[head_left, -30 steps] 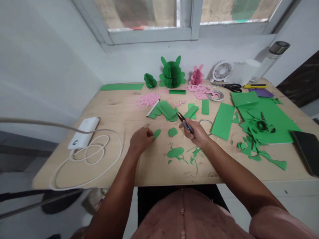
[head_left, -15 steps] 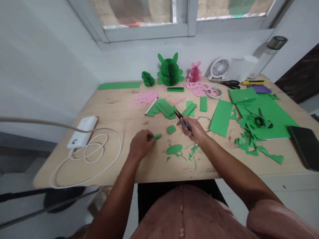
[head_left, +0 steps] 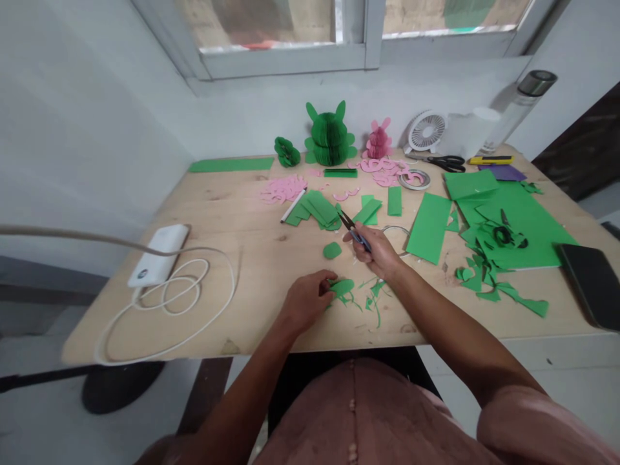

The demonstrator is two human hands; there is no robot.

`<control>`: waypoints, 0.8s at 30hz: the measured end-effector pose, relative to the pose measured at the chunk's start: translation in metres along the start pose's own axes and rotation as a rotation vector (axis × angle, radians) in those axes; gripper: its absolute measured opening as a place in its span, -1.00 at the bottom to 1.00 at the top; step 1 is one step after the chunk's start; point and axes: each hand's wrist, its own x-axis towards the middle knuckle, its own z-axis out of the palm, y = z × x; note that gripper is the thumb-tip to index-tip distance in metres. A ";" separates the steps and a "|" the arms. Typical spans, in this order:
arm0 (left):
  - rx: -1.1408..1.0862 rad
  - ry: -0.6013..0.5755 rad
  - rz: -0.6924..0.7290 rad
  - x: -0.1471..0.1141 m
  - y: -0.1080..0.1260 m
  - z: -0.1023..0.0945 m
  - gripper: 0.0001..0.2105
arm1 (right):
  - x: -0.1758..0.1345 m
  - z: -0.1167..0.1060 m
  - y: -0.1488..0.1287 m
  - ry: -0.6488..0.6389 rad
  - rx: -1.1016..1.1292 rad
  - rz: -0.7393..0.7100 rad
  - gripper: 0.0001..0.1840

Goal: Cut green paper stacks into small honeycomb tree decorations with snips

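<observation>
My left hand (head_left: 310,298) is low over the middle of the table, thumb and fingers pinched at the near edge of a green paper oval (head_left: 343,287). Whether one or two pieces are in that pinch, I cannot tell. Thin green offcuts (head_left: 372,302) lie just right of it. My right hand (head_left: 375,248) grips small snips (head_left: 352,230) with dark blades and blue-grey handles, tips pointing away from me toward folded green paper (head_left: 320,208). A small rounded green cutout (head_left: 332,250) lies between the two hands.
At the back stand a green paper honeycomb figure (head_left: 330,139), a pink one (head_left: 378,141) and a white fan (head_left: 427,131). Green sheets (head_left: 533,226), scissors (head_left: 506,236) and a black phone (head_left: 591,284) lie right. A white power bank (head_left: 159,255) with cable is left.
My left hand has moved right and toward me, from holding a green piece over bare wood to the green oval by the offcuts. My right hand and the snips stay nearly still.
</observation>
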 end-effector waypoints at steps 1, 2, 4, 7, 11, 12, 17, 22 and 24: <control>0.078 -0.010 -0.003 0.001 0.002 0.001 -0.75 | 0.000 0.000 0.000 -0.002 0.005 0.004 -0.51; 0.142 -0.023 -0.006 0.002 0.004 0.001 -0.76 | 0.000 0.000 0.000 -0.002 0.009 0.007 -0.51; 0.217 -0.041 -0.008 0.003 0.006 0.001 -0.81 | 0.001 0.000 0.001 0.002 0.013 0.013 -0.51; 0.240 -0.033 -0.004 0.004 0.009 0.001 -0.86 | 0.001 -0.001 0.001 0.009 0.008 0.016 -0.53; 0.239 0.020 0.026 0.002 0.009 0.004 -0.89 | 0.001 -0.001 0.001 0.003 0.010 0.016 -0.58; 0.237 0.039 0.037 0.002 0.008 0.005 -0.89 | 0.001 -0.001 0.001 0.003 0.015 0.014 -0.58; 0.006 0.130 -0.004 -0.002 0.002 0.003 -0.93 | 0.001 -0.001 0.002 0.014 0.041 0.006 -0.54; -0.638 0.211 -0.120 0.002 -0.001 -0.005 -0.84 | -0.003 0.004 0.000 -0.015 0.009 -0.011 -0.52; -0.819 0.224 -0.159 0.006 0.000 -0.007 -0.78 | -0.004 0.006 0.001 -0.024 -0.056 -0.037 -0.56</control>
